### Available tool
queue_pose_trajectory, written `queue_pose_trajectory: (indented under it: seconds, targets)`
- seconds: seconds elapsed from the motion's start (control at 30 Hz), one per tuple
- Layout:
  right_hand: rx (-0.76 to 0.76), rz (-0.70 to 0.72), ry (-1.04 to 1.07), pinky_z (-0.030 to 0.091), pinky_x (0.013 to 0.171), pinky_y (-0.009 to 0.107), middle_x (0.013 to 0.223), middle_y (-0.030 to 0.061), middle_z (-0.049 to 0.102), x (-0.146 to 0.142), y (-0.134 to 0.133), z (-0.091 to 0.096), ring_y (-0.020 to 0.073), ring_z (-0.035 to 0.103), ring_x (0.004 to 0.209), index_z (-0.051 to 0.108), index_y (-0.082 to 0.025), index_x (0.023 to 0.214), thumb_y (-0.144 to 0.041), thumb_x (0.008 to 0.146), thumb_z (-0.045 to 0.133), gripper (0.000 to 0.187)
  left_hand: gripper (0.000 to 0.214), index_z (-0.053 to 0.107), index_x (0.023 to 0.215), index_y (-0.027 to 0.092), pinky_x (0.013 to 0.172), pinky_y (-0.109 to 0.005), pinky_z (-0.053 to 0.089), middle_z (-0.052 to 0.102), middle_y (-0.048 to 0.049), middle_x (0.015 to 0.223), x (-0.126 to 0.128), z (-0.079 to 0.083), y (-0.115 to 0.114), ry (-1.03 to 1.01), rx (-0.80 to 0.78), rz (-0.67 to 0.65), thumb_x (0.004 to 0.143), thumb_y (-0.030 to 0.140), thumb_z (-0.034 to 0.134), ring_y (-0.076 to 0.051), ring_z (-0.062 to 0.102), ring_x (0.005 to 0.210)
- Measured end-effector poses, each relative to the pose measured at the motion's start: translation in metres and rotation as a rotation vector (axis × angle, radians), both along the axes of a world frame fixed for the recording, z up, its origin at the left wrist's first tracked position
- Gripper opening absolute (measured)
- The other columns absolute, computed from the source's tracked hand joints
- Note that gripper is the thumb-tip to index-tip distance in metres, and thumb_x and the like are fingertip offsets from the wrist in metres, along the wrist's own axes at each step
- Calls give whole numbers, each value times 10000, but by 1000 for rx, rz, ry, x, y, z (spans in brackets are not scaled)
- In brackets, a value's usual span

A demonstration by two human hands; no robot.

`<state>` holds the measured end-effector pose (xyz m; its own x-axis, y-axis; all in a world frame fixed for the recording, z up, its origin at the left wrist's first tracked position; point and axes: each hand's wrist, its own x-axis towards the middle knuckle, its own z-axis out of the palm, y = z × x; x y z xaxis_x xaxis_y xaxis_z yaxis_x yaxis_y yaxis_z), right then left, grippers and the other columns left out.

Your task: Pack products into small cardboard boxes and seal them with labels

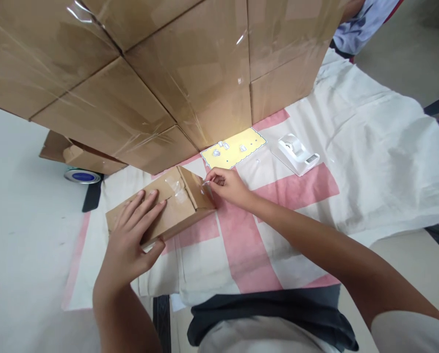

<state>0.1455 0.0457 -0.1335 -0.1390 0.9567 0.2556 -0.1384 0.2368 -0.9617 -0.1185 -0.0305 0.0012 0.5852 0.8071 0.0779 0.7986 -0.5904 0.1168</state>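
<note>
a small cardboard box (pixel 184 213) lies on a pink-and-white cloth (pixel 241 245), at the foot of a tall stack of larger cartons (pixel 212 73). clear tape (pixel 181 195) runs across its top, near the right end. the left hand (pixel 129 240) rests on the box's left part, fingers spread over the top, thumb out along the near edge. the right hand (pixel 230 187) is at the box's right end, well apart from the left, thumb and fingers pinched on a small pale strip (pixel 206 183); i cannot tell whether the strip is stuck to the box. just beyond the right hand, a yellow sheet (pixel 237 149) with a wavy edge lies along the base of the stack. to its right sits a white tape dispenser (pixel 298 153). past the box's left end, a round tin (pixel 82 176) with a blue centre stands below an open carton (pixel 90 156). at the upper right, part of another person (pixel 362 27) shows in patterned clothing.
</note>
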Motion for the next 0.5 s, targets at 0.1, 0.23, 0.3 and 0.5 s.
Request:
queue_pose_trajectory:
  seconds: [0.1,0.23,0.3,0.5]
  targets:
    - [-7,-25,-34,461,646,260,761,-23,634,0,-1,0,128,581,664,601,-214,816,-207,839,604,24,830,186,1619,477,1293,-624,229,241,56,1723,1,0,-2,-5,-3,-1,905,302,569,-376,220,1585]
    - [11,-151,-140,460,639,264,846,-10,696,-3,0,0,126,598,647,586,-227,831,-179,854,588,53,833,187,1619,474,1293,-624,222,296,45,1704,2,1,-3,-1,12,-18,906,284,573,-366,245,1579]
    - [45,-187,-137,479,675,271,942,9,728,-4,1,1,137,630,704,575,-228,821,-163,865,576,79,829,193,1620,466,1292,-629,215,327,35,1692,3,1,-3,0,20,-31,908,272,570,-367,260,1573]
    - [173,-79,-337,463,715,270,983,12,767,-5,-7,9,161,675,811,592,-220,778,-77,876,546,179,811,231,1625,432,1279,-629,247,362,9,1678,3,1,3,-22,20,-62,913,257,576,-380,280,1564]
